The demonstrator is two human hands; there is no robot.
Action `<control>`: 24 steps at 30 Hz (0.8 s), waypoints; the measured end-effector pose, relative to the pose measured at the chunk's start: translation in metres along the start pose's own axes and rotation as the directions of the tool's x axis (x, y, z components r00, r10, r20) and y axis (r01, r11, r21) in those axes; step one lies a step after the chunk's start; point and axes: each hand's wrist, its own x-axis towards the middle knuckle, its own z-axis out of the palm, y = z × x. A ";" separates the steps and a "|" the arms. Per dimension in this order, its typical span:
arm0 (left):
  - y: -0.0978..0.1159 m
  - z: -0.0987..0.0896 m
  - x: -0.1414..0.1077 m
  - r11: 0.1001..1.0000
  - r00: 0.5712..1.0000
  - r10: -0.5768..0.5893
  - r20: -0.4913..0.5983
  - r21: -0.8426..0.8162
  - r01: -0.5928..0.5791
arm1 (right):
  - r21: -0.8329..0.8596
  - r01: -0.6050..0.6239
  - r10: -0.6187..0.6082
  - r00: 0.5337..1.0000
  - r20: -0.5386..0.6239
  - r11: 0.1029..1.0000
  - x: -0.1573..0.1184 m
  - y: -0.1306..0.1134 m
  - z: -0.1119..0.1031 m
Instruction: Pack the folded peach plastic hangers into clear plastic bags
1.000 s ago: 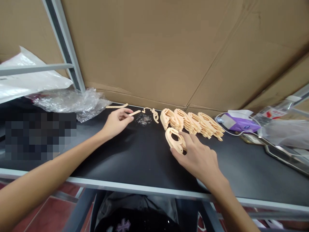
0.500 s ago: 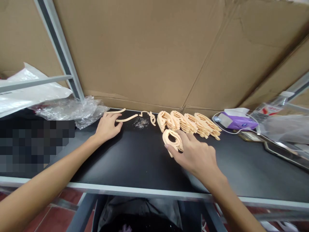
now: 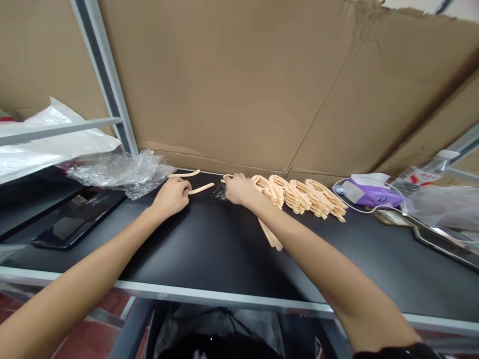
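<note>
- Along the far right-centre of the bench (image 3: 209, 254) leans a row of pale stacked cut-outs (image 3: 318, 197), overlapping one another in several bunches; judged by how they lie, this is the part of the work that looks done.
- Nearer than the row, pale ends (image 3: 272, 238) jut out from beneath the right forearm (image 3: 318, 254); most of what they belong to is hidden, so whether that portion is finished cannot be told.
- Two loose strips lie to the left, apart from the stacks — the far strip (image 3: 184, 174) just beside the crinkled clear wrap (image 3: 112, 172), the near strip (image 3: 202, 189) with its left end at the fingers of the left hand (image 3: 172, 198). These look like pieces left over or not yet dealt with.
- The left hand rests low with its fingers curled together; they meet the strip's end, but whether they pinch it cannot be told.
- The right hand (image 3: 239, 189) is at the far middle, left of the row, fingers bunched and pointing down — their tips are hidden, so a grip cannot be confirmed. A thin curved piece (image 3: 226, 176) shows at its far left side.
- Pale crumbs (image 3: 219, 192) are scattered between the two hands, not swept up.
</note>
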 end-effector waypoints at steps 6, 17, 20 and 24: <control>-0.002 -0.006 0.002 0.999 0.999 -0.019 0.025 -0.051 0.020 | 0.011 -0.018 0.017 0.998 0.061 1.000 0.036 0.002 0.017; 0.004 -0.002 0.003 0.988 1.000 0.009 0.021 -0.153 -0.006 | 0.041 0.150 -0.149 0.988 -0.028 0.988 -0.009 0.001 0.020; 0.005 0.005 -0.001 0.985 0.999 0.049 0.001 -0.168 -0.048 | 0.061 0.181 -0.176 0.982 -0.073 0.982 -0.015 0.003 0.023; 0.007 0.010 -0.002 0.968 0.990 0.143 0.002 -0.210 -0.140 | 0.084 0.215 -0.204 0.972 -0.118 0.973 -0.022 0.002 0.022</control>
